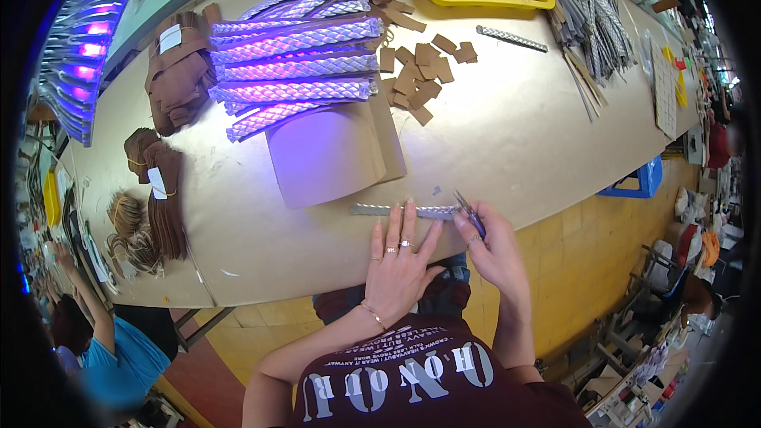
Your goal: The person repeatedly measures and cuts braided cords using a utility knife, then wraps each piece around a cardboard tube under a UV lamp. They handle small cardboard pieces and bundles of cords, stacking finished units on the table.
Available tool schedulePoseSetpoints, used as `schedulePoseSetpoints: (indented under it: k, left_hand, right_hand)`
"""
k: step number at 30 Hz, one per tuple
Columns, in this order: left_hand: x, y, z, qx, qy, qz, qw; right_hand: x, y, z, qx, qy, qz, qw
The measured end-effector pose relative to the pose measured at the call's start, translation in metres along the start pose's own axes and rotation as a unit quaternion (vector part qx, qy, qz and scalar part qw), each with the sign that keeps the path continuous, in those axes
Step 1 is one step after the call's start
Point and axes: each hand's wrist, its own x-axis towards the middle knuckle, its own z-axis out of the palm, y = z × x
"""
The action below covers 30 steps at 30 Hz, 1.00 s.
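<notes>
A short braided silver-grey strip [371, 209] lies on the table near its front edge. My left hand [396, 257] rests flat across it, fingers outstretched and fingertips touching the strip. At the strip's right end, my right hand [493, 244] is closed around a pair of small pointed snips [476, 218], their tips pointing up and away from me. The thumb and fingertips of that hand are close to the strip's end; whether they also pinch it I cannot tell. Just beyond my left hand stands a curved tan card piece [325, 154], with braided strips piled over its far part.
Thick silver braided strips [297, 51] glow under a violet lamp [83, 47]. Brown bundles [166, 198] lie at left, small brown pieces [420, 75] mid-table. A yellow tray [483, 1] and loose strips [598, 28] are at the far right. Another person in blue [131, 353] is at lower left.
</notes>
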Motion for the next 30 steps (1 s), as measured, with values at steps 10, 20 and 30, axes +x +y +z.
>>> schedulePoseSetpoints:
  k: [10,20,30]
  left_hand:
    - [-0.0008,-0.0016,0.0019,-0.015,-0.001,0.000,1.000]
    - [0.0033,-0.0016,0.0035,0.051,0.028,-0.005,0.998]
    - [0.0062,0.0003,-0.0003,0.094,0.026,-0.002,0.995]
  right_hand:
    - [0.0045,-0.0029,0.0028,-0.021,0.026,-0.013,0.999]
    - [0.0075,-0.0011,0.0059,-0.027,0.047,-0.039,0.998]
    - [0.0091,-0.0044,0.0055,-0.038,0.067,-0.049,0.996]
